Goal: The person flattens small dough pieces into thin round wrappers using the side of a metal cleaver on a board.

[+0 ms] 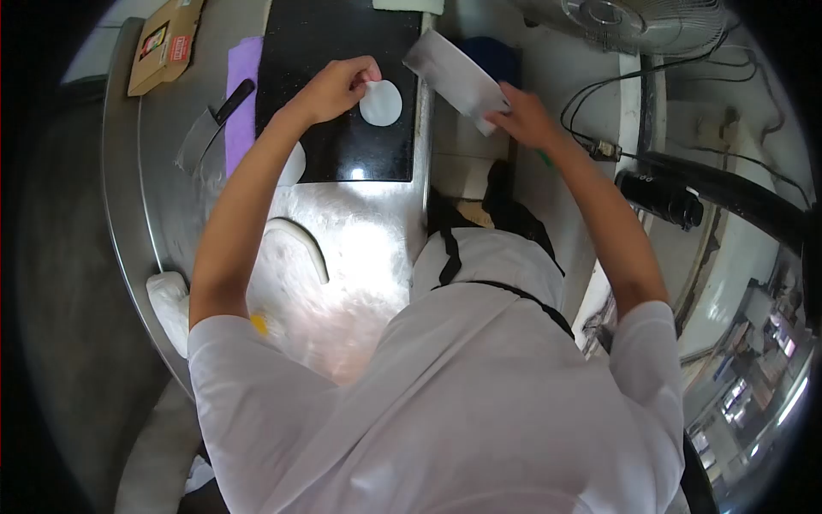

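Observation:
My left hand (347,86) is closed in a pinch on the edge of a thin round white dough wrapper (382,104), over a shiny black board (342,47). My right hand (527,120) grips a broad-bladed cleaver (454,77). Its flat metal blade is tilted, off the board's right edge, and the handle is mostly hidden by the fingers. Another white round (294,164) lies by the board's near left corner, partly covered by my left forearm. Nearer my body, a curved pale dough strip (310,246) rests on the metal table (351,210).
Left of the board lie a purple cloth (242,64) and a second wide blade with a black handle (231,103). A cardboard box (163,47) sits at the far left, a white lump (169,308) nearer. A fan (634,21) and cables stand at right.

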`<control>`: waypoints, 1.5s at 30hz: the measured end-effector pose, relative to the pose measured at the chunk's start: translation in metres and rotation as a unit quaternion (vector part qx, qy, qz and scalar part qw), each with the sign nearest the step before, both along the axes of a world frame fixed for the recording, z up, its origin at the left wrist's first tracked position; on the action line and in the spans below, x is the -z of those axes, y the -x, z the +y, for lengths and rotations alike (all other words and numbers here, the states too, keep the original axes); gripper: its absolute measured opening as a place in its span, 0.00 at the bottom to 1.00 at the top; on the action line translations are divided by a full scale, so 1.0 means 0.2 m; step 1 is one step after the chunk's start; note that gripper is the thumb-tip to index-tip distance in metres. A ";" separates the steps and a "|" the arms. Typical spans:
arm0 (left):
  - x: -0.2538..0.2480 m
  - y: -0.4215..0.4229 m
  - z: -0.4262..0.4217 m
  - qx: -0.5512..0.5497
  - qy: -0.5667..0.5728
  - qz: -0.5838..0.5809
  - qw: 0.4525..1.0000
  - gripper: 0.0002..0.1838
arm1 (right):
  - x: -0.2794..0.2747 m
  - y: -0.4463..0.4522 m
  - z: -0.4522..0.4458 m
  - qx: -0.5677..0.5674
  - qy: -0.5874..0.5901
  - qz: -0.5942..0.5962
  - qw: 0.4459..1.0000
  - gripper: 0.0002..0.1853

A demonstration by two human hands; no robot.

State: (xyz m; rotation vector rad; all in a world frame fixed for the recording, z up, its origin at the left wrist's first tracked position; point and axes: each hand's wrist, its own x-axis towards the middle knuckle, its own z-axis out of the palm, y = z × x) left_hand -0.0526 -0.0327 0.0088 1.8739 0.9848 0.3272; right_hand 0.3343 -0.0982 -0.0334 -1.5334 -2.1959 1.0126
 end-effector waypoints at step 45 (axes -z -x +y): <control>0.31 0.48 -0.89 -0.862 0.187 -0.076 0.465 0.21 | -0.06 0.40 0.79 -0.291 0.169 0.085 0.938 0.20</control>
